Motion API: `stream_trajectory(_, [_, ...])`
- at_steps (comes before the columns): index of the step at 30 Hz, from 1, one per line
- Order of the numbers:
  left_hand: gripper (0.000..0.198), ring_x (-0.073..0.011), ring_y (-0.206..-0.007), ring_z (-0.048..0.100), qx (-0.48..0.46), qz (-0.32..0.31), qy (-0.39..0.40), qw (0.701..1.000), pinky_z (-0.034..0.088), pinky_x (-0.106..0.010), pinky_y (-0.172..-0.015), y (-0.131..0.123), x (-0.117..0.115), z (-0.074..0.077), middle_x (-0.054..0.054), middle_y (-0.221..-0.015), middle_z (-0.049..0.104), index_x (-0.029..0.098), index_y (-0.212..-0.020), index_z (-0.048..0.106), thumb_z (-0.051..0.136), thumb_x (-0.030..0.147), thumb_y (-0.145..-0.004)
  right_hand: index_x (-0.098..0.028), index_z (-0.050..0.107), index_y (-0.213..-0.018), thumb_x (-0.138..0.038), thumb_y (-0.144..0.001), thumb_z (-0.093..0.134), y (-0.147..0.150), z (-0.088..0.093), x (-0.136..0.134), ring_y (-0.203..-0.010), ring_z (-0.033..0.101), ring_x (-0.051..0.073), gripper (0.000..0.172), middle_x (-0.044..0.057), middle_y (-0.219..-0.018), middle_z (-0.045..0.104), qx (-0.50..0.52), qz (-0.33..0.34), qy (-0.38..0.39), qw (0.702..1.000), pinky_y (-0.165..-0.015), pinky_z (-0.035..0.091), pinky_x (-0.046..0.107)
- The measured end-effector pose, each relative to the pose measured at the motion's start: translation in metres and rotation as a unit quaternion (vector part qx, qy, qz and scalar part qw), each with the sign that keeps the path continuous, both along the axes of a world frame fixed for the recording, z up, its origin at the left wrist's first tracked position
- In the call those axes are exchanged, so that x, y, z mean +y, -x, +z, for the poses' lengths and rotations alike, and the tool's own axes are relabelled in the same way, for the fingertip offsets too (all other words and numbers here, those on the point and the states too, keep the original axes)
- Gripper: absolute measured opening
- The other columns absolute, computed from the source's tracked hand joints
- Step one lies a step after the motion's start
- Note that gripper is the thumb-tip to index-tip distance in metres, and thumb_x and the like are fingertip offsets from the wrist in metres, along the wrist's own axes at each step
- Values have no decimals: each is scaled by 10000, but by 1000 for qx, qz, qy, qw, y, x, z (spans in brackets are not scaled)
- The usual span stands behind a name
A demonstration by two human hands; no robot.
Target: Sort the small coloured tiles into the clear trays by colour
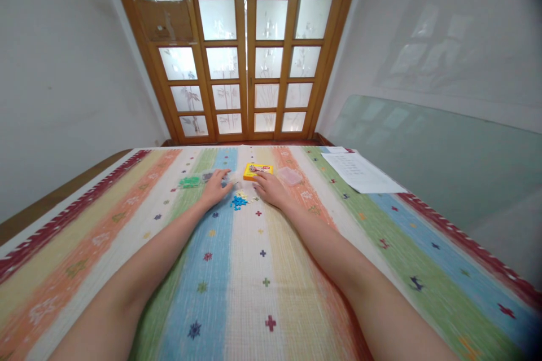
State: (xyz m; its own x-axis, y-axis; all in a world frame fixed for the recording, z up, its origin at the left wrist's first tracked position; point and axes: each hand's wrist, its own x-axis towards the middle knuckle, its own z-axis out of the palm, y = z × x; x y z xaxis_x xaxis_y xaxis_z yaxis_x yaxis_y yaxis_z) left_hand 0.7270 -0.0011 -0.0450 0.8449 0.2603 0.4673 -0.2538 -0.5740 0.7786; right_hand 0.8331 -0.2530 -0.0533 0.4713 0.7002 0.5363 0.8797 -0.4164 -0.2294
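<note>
Both my arms stretch forward over a striped cloth. My left hand lies with fingers curled down beside a small heap of blue pieces and some pale yellow ones. My right hand rests just right of that heap, fingers bent, touching the near edge of a yellow box. Whether either hand pinches a piece is too small to see. A bag of green pieces lies left of my left hand.
A clear plastic case sits right of the yellow box. A white printed sheet lies at the far right of the cloth. A glass panel leans on the right wall. Wooden glazed doors stand behind.
</note>
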Motion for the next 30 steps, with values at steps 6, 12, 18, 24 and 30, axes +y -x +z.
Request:
stream_trajectory(6, [606, -230, -961, 632, 31, -67, 94, 993, 516, -365, -913, 20, -18, -7, -71, -1117, 676, 264, -1265, 700, 847, 253, -677, -236, 649, -1377, -322, -1031, 562, 25, 8, 10, -1308, 591, 285, 367, 134, -1380, 656, -21, 61, -47, 997, -1127, 471, 491])
stream_trajectory(12, [508, -218, -929, 641, 22, -78, 160, 984, 532, -335, -873, 26, -39, 1, -83, -1116, 680, 247, -1187, 731, 853, 236, -694, -232, 705, -1265, -361, -1055, 531, 38, 7, 20, -1123, 687, 250, 302, 123, -1200, 739, -42, 90, -4, 995, -1009, 539, 397])
stream_trajectory(18, [430, -219, -938, 613, 16, -65, 195, 979, 521, -334, -893, 27, -46, 4, -81, -1090, 658, 224, -1097, 739, 861, 202, -685, -190, 653, -1330, -220, -1055, 488, 39, 6, 19, -1089, 693, 266, 322, 150, -1202, 731, -74, 87, 20, 993, -964, 554, 403])
stream_trajectory(24, [611, -222, -1007, 630, 13, -119, 216, 969, 520, -359, -964, 31, -53, 4, -94, -1178, 665, 239, -1205, 713, 840, 95, -625, -184, 622, -1379, -172, -1048, 451, 35, 8, 17, -1092, 678, 280, 372, 159, -1171, 723, -44, 0, -12, 999, -968, 561, 404])
stream_trajectory(30, [694, -234, -1096, 664, 5, -110, 130, 985, 527, -389, -1010, 26, -47, -4, -111, -1307, 663, 250, -1407, 589, 660, 105, -733, -215, 629, -1385, -236, -1087, 370, 29, 11, 11, -1178, 662, 275, 395, 145, -1220, 712, -37, 13, -110, 993, -1045, 549, 440])
